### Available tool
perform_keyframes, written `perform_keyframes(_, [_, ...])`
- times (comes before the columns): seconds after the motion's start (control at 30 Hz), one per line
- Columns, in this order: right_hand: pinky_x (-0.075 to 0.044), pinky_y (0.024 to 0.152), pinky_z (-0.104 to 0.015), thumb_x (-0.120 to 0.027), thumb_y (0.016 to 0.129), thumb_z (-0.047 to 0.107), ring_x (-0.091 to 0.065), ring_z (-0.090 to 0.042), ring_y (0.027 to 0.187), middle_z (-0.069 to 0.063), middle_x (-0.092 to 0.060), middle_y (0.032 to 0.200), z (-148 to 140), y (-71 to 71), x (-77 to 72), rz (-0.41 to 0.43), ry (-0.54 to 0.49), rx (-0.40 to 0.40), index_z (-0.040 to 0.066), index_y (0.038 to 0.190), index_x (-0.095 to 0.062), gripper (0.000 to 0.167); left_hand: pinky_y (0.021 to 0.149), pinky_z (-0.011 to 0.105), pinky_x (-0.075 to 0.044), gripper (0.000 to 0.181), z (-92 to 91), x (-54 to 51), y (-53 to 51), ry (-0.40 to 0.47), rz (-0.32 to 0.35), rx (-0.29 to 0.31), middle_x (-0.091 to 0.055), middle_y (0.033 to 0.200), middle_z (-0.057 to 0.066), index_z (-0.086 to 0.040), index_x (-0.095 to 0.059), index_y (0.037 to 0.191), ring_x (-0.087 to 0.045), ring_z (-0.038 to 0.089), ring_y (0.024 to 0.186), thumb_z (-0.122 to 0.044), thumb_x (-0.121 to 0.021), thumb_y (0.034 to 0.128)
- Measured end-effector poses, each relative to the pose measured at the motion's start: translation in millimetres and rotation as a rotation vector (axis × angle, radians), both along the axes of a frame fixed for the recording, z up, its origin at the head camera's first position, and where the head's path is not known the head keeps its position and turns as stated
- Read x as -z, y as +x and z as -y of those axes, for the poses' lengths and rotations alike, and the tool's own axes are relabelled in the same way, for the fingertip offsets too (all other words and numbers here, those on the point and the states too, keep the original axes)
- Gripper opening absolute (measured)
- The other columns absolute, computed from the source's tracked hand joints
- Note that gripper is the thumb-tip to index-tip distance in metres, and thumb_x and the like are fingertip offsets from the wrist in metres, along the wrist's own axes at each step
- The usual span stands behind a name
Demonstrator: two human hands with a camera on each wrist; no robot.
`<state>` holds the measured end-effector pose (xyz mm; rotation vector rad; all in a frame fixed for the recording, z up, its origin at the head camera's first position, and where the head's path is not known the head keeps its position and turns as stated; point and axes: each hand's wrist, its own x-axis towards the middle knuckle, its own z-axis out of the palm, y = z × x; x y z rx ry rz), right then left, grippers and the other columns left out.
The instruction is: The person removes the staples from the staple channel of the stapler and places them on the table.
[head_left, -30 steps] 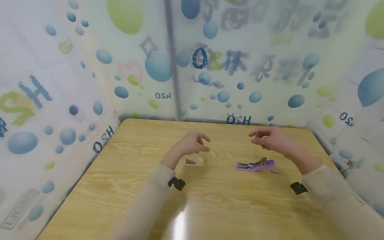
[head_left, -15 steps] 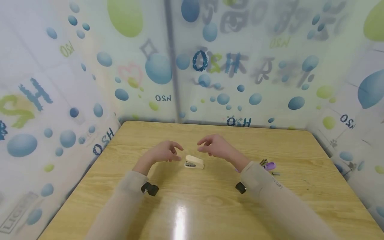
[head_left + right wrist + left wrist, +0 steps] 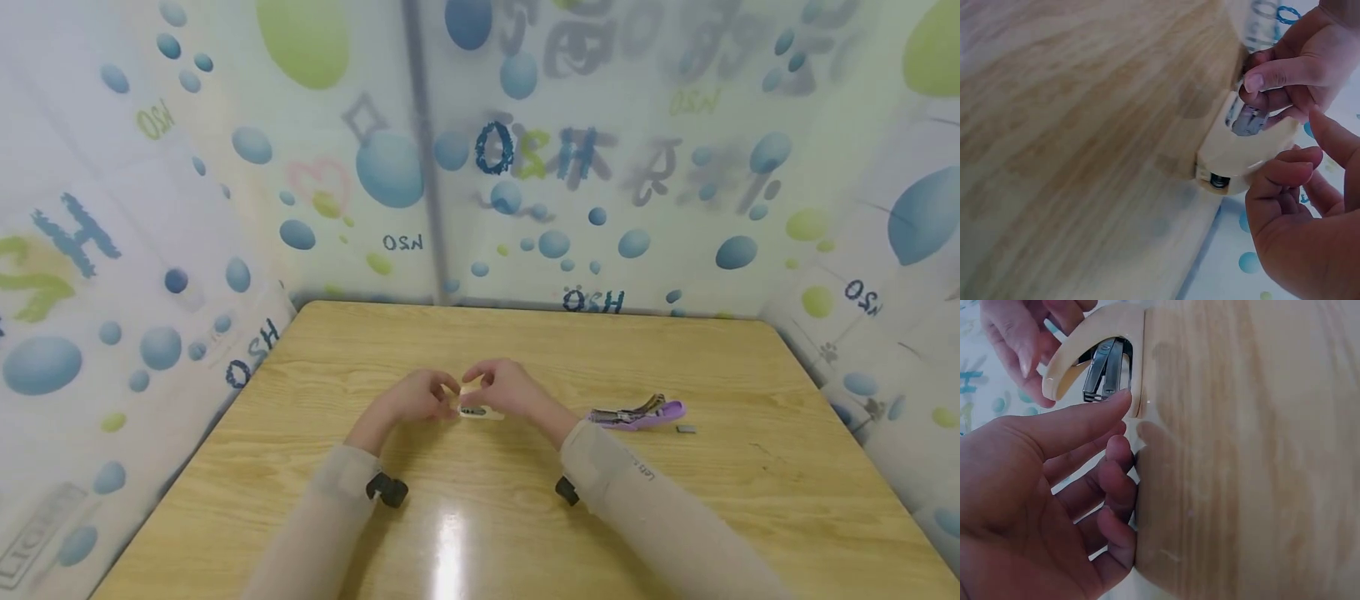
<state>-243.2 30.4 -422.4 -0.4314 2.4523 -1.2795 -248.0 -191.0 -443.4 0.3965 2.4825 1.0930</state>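
Observation:
A cream stapler (image 3: 1107,331) lies on the wooden table between the hands, its upper arm raised over a dark metal magazine (image 3: 1105,369). At its front end is my left hand (image 3: 422,397); the thumb (image 3: 1094,419) overlaps the base's tip, and whether it touches cannot be told. The other left fingers are loosely bent, close to the tabletop. My right hand (image 3: 510,392) is over the stapler, its thumb (image 3: 1332,137) and bent fingers (image 3: 1288,172) spread around the raised arm without a visible grip. Part of the stapler is hidden behind this hand in the head view.
To the right on the table (image 3: 712,517) lies a purple stapler (image 3: 637,414) with its metal parts lifted. Beside it is a small grey strip (image 3: 686,429), seemingly staples. Patterned curtains (image 3: 570,208) enclose the table's back and sides.
My right hand has swept left from above the purple stapler to the cream one. My left hand first drew left, then came back in to the cream stapler's front end. Both staplers lie where they were.

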Motion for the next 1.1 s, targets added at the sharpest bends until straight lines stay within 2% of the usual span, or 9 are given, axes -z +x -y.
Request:
perform_keyframes(0.13, [-0.033, 0.055, -0.027, -0.085, 0.098, 0.019, -0.037, -0.012, 0.057, 0.003, -0.045, 0.069, 1, 1.5, 4.0, -0.012, -0.007, -0.003, 0.010, 0.128, -0.078, 0.032, 0.069, 0.027, -0.050, 0.035, -0.6, 2.4, 2.3, 0.008, -0.012, -0.008, -0.075, 0.095, 0.007, -0.003, -0.074, 0.127, -0.059, 0.014, 0.072, -0.011, -0.084, 0.0952])
perform_keyframes(0.27, [-0.033, 0.055, -0.028, -0.085, 0.098, 0.019, -0.036, -0.013, 0.056, 0.003, -0.044, 0.067, 0, 2.0, 8.6, -0.021, -0.008, -0.009, 0.011, 0.126, -0.079, 0.030, 0.070, 0.028, -0.051, 0.033, -4.0, 5.3, 4.8, 0.005, -0.020, -0.019, -0.077, 0.101, 0.009, -0.003, -0.075, 0.124, -0.062, 0.015, 0.077, -0.011, -0.085, 0.0936])
perform_keyframes(0.47, [-0.032, 0.056, -0.028, -0.085, 0.098, 0.021, -0.036, -0.012, 0.057, 0.004, -0.044, 0.068, 0, 2.7, 10.3, -0.046, 0.001, -0.023, 0.012, 0.127, -0.079, 0.032, 0.072, 0.029, -0.050, 0.028, -8.3, 10.6, 6.8, -0.026, -0.041, -0.073, -0.077, 0.095, 0.007, -0.005, -0.077, 0.120, -0.061, 0.015, 0.079, -0.011, -0.085, 0.0940])
perform_keyframes(0.6, [-0.031, 0.057, -0.029, -0.085, 0.097, 0.021, -0.034, -0.013, 0.058, 0.004, -0.042, 0.068, 0, 2.2, 8.0, -0.071, 0.001, -0.025, 0.011, 0.128, -0.079, 0.033, 0.074, 0.030, -0.049, 0.024, -11.4, 9.2, 7.2, -0.036, -0.069, -0.107, -0.077, 0.094, 0.006, -0.006, -0.079, 0.115, -0.062, 0.016, 0.083, -0.012, -0.086, 0.0930])
perform_keyframes(0.87, [-0.032, 0.057, -0.028, -0.087, 0.096, 0.026, -0.036, -0.012, 0.057, 0.004, -0.044, 0.067, 0, 0.4, 11.5, -0.106, 0.026, -0.016, 0.013, 0.122, -0.082, 0.029, 0.074, 0.030, -0.047, 0.015, -14.2, 7.4, 8.4, -0.057, -0.074, -0.130, -0.074, 0.094, 0.005, -0.008, -0.079, 0.104, -0.060, 0.018, 0.084, -0.012, -0.087, 0.0919])
perform_keyframes(1.1, [-0.031, 0.057, -0.029, -0.086, 0.097, 0.025, -0.033, -0.012, 0.056, 0.004, -0.043, 0.066, 0, 0.0, 14.5, -0.114, 0.007, -0.010, 0.012, 0.122, -0.082, 0.028, 0.072, 0.029, -0.046, 0.014, -12.3, 9.6, 5.9, -0.048, -0.070, -0.130, -0.072, 0.089, 0.003, -0.008, -0.080, 0.103, -0.058, 0.016, 0.081, -0.012, -0.087, 0.0921])
